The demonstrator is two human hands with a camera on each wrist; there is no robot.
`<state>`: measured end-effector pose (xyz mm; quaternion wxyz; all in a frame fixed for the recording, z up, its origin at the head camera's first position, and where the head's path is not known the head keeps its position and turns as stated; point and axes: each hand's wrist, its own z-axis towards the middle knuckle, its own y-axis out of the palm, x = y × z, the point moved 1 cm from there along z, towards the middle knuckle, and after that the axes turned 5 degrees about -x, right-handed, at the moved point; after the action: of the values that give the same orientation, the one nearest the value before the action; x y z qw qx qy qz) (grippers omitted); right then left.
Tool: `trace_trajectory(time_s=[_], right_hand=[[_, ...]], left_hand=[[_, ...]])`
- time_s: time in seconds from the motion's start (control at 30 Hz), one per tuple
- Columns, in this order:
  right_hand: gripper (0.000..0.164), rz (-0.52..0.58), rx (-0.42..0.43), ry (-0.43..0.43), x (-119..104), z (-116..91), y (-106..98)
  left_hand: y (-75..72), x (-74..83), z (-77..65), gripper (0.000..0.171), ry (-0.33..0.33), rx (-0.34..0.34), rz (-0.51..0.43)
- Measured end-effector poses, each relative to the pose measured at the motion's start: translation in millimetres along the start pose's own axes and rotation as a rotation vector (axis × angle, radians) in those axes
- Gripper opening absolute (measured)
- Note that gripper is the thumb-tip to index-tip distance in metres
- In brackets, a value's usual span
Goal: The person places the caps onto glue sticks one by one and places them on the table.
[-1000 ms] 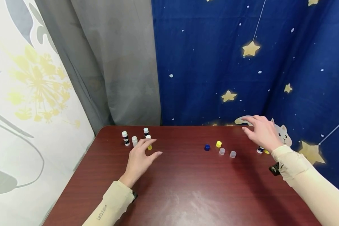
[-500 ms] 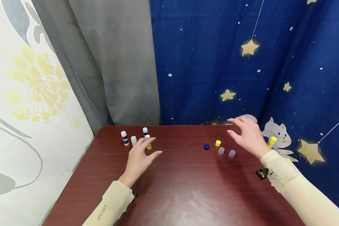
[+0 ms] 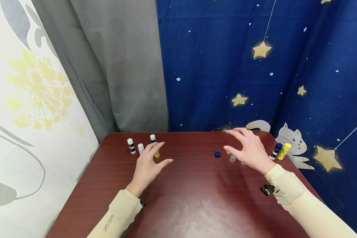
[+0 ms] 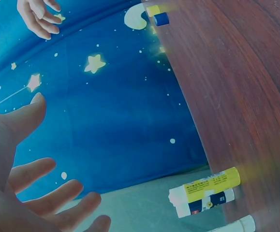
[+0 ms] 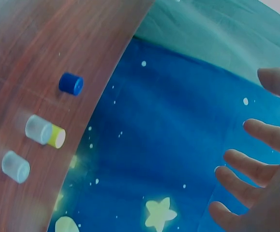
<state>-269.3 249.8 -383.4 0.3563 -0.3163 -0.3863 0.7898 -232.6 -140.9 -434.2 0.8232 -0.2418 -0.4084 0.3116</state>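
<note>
My left hand [image 3: 147, 168] hovers over the table's left side, thumb and fingers spread apart and holding nothing. Just beyond it stand several glue sticks with white tops: a dark-labelled one [image 3: 131, 146], a white one [image 3: 141, 148], a yellow one [image 4: 212, 184] and another dark one [image 3: 153, 138]. My right hand [image 3: 251, 150], also with nothing in it, is raised above the small loose caps. These are a blue cap [image 3: 217, 154], a yellow cap [image 5: 57, 137] and two clear caps [image 5: 37, 129]. In the head view this hand partly covers the yellow and clear ones.
Near the right edge of the brown table [image 3: 184, 198], a blue glue stick [image 3: 276, 151] and a yellow glue stick [image 3: 284, 151] stand side by side. Behind the table hang a grey curtain [image 3: 134, 66] and a blue starry curtain [image 3: 208, 66].
My right hand has moved left, away from the blue and yellow glue sticks at the right edge, and now lies over the caps. The left hand has stayed nearly still.
</note>
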Motion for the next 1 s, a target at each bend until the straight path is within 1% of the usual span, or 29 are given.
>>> trace_trajectory(time_s=[0.27,0.37,0.43,0.5,0.6,0.77,0.87,1.0], right_hand=[[0.068,0.040,-0.063,-0.027,-14,-6,11],[0.070,0.041,-0.072,-0.028,-18,-9,14],[0.071,0.038,-0.081,-0.029,-20,-11,16],[0.071,0.037,-0.092,-0.033,-21,-13,19],[0.071,0.031,-0.102,-0.034,-20,-18,20],[0.070,0.030,-0.093,-0.015,-12,-27,17],[0.070,0.029,-0.086,0.001,-7,-35,15],[0.070,0.024,-0.093,0.025,0,-45,13]], left_hand=[[-0.2,0.0,0.7,0.076,-0.021,-0.028,0.023],[1.0,-4.2,1.9,0.076,-0.034,-0.029,0.030],[1.6,-8.7,3.7,0.075,-0.045,-0.028,0.015],[2.2,-15.0,6.4,0.074,-0.058,-0.027,0.003],[4.3,-25.4,15.1,0.073,-0.086,-0.032,-0.024],[9.6,-47.3,32.4,0.073,-0.158,-0.040,-0.033],[15.9,-59.7,39.3,0.073,-0.212,-0.051,-0.048],[28.4,-73.3,43.8,0.071,-0.269,-0.073,-0.047]])
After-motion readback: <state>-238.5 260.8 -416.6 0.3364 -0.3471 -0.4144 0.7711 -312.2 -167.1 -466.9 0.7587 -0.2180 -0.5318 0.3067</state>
